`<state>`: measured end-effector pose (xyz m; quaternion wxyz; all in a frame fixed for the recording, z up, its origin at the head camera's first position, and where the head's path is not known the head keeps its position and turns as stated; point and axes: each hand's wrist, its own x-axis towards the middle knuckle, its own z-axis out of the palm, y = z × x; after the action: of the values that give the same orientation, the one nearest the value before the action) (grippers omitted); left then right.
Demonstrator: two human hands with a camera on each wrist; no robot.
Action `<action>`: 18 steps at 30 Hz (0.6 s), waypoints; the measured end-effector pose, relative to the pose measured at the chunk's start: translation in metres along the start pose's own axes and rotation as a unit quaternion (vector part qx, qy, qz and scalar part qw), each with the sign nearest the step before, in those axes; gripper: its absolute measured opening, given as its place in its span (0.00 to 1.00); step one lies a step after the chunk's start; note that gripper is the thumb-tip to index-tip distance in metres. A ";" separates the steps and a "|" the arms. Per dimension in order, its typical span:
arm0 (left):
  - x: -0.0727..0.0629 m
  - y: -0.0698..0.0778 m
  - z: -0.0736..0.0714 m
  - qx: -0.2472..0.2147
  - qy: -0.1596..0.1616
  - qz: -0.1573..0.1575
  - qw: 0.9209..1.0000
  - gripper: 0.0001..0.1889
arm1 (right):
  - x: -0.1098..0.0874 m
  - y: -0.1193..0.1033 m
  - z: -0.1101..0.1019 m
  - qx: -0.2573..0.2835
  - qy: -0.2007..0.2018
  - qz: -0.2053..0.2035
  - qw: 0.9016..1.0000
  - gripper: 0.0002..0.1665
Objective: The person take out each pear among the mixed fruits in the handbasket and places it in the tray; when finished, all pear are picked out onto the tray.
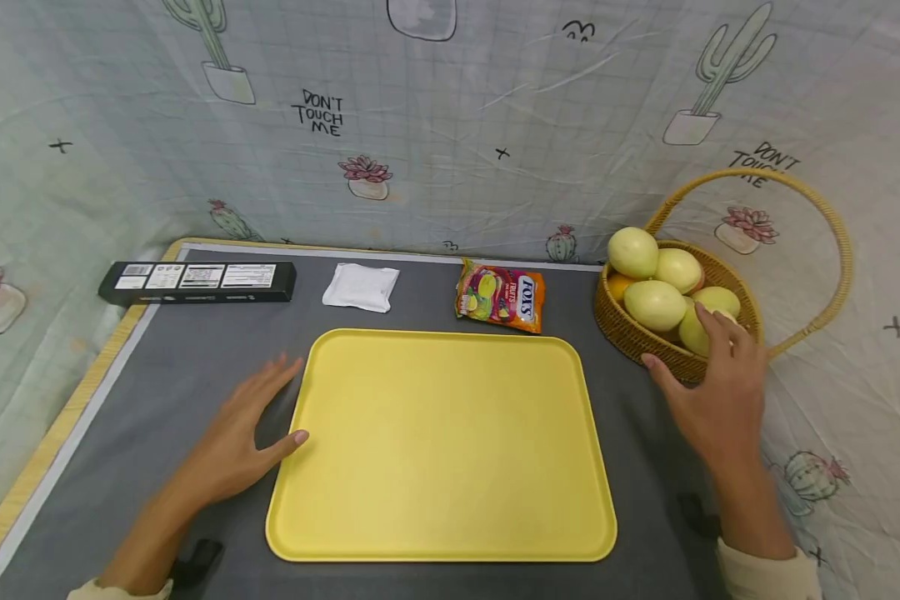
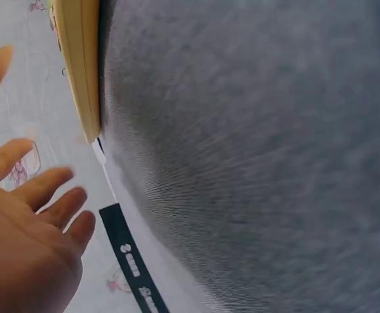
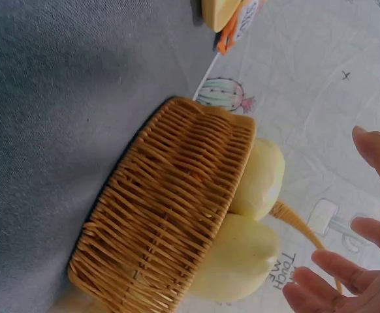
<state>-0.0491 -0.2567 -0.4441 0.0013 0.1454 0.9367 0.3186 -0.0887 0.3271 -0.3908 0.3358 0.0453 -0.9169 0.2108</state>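
My left hand (image 1: 236,437) is held over the left edge of a yellow tray (image 1: 450,446), thumb and fingers spread, holding nothing. In the left wrist view the same hand (image 2: 30,228) shows its loosely bent fingers apart from the tray's side (image 2: 79,65). At the right, my right hand (image 1: 720,396) hovers by the near side of a wicker basket (image 1: 645,342) heaped with pale yellow-green fruit (image 1: 655,306). Its fingers overlap the front fruit in the head view. The right wrist view has the hand (image 3: 366,261) spread, with a gap between it and the fruit (image 3: 236,254).
Behind the tray lie a FOX'S candy bag (image 1: 499,296) and a small white packet (image 1: 361,287). A long black box (image 1: 198,282) sits across the back left corner of the grey tabletop (image 1: 172,375). The basket's tall handle (image 1: 843,250) leans right. A printed curtain (image 1: 450,108) hangs behind.
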 end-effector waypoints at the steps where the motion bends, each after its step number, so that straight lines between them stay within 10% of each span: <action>1: -0.001 -0.001 0.000 -0.005 -0.003 -0.001 1.000 0.51 | 0.001 0.001 0.000 0.001 0.000 0.001 1.000 0.57; 18: -0.018 -0.001 0.003 -0.027 -0.081 -0.059 0.995 0.53 | 0.021 0.028 0.005 -0.022 0.006 0.065 0.998 0.46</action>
<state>-0.0321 -0.2608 -0.4485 0.0995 0.1154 0.9314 0.3305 -0.1142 0.3511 -0.3911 0.3279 -0.0230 -0.9204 0.2117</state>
